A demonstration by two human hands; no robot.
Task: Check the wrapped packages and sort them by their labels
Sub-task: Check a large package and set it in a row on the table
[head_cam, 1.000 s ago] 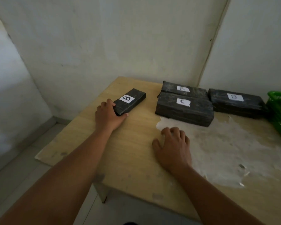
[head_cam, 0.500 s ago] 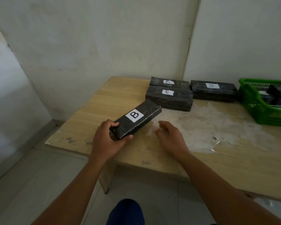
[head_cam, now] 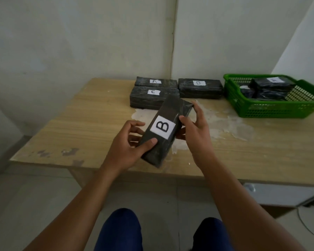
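Both hands hold one black wrapped package [head_cam: 166, 131] above the near edge of the wooden table [head_cam: 91, 120], clear of its surface, its white label reading "B" facing up. The left hand [head_cam: 127, 147] grips the near end, thumb pressed on the top face just below the label, fingers curled round the left side. The right hand [head_cam: 194, 131] grips the right side, thumb on the top edge beside the label, fingers reaching along the far end. At the back of the table lie three more black packages: one labelled "A" [head_cam: 156, 82], one labelled "C" [head_cam: 152, 98] touching it in front, and one labelled "B" [head_cam: 199, 87] just to their right. A green basket [head_cam: 272, 109] at the right holds further black packages [head_cam: 268, 87].
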